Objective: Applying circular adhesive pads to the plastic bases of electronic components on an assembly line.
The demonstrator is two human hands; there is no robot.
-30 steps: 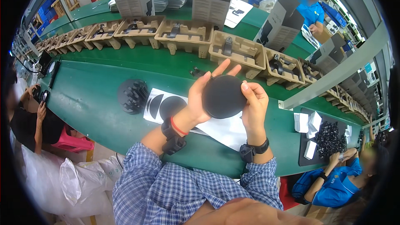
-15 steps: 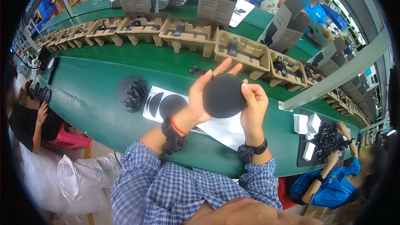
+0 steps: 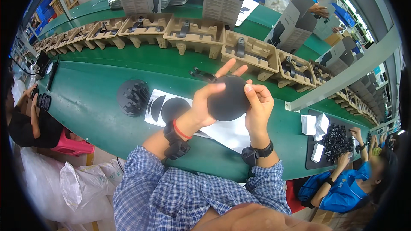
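Note:
A flat black disc (image 3: 228, 102) is held up between both my hands above the bench. My left hand (image 3: 202, 108) supports it from the left and beneath, its thumb on the upper face and other fingers reaching out past the far edge. At the right rim, my right hand (image 3: 259, 108) pinches the disc between thumb and fingers. Under my hands lies a white glossy sheet (image 3: 233, 136) bearing black round pieces (image 3: 174, 110), partly covered by my left forearm. To its left sits a dark round stack (image 3: 133, 98) with pronged shapes.
Brown moulded trays (image 3: 195, 36) holding black parts line a green strip beyond the bench (image 3: 90, 90). A small black bracket-like part (image 3: 202, 75) lies past my left hand. A grey metal post (image 3: 334, 86) rises at right. Co-workers sit left and right; another person stands across.
My left thumb has moved inward from the rim onto the disc's upper face. The small black part beyond my hands shows farther left. The person across has shifted their hands.

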